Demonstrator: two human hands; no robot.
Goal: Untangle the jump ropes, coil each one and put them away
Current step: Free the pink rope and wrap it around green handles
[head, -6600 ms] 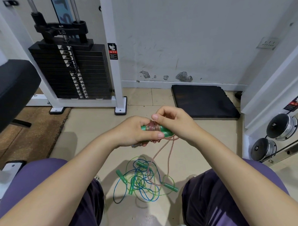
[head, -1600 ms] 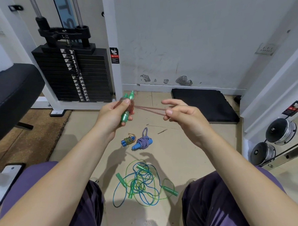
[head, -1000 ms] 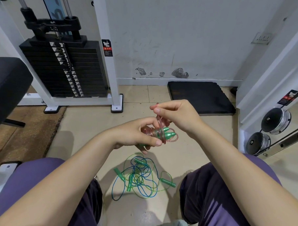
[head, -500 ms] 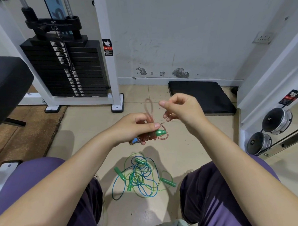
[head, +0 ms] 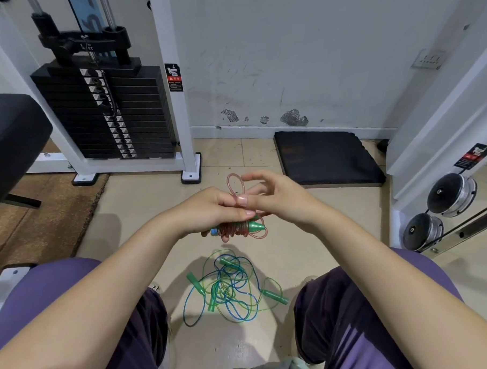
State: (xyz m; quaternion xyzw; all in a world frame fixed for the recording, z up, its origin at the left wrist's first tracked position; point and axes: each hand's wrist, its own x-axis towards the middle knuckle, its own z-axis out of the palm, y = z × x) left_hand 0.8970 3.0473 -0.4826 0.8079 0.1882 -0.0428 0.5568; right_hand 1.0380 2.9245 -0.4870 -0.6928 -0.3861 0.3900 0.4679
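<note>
Hands meet in the middle of the view, above the floor (head: 309,254) between the person's knees. The left hand (head: 207,211) has its fingers curled round a pink rope (head: 233,229) that is wound in tight turns about green handles (head: 254,226); the pointed green tip sticks out to the right of this hand, and a bit of blue shows at the bundle's other end, under the fingers. 1 pink loop (head: 234,183) stands up above the left hand, pinned by its thumb. Another loose turn of the pink rope hangs below the handle tip.

The right hand (head: 276,199) touches the left hand from the right. Its fingers are bent, its thumb tip presses at the base of the upright loop, and its forefinger arches over just beside the top of that loop. Whether it actually pinches the rope I cannot tell.

Below both hands, well apart from them, a tangle (head: 227,289) of green and blue ropes lies on the floor, with green handles poking out at its left, top and right.

Beyond the hands sits a black mat (head: 324,155) against the wall; up and left of the left hand stands a weight stack (head: 105,112) in a white frame.
</note>
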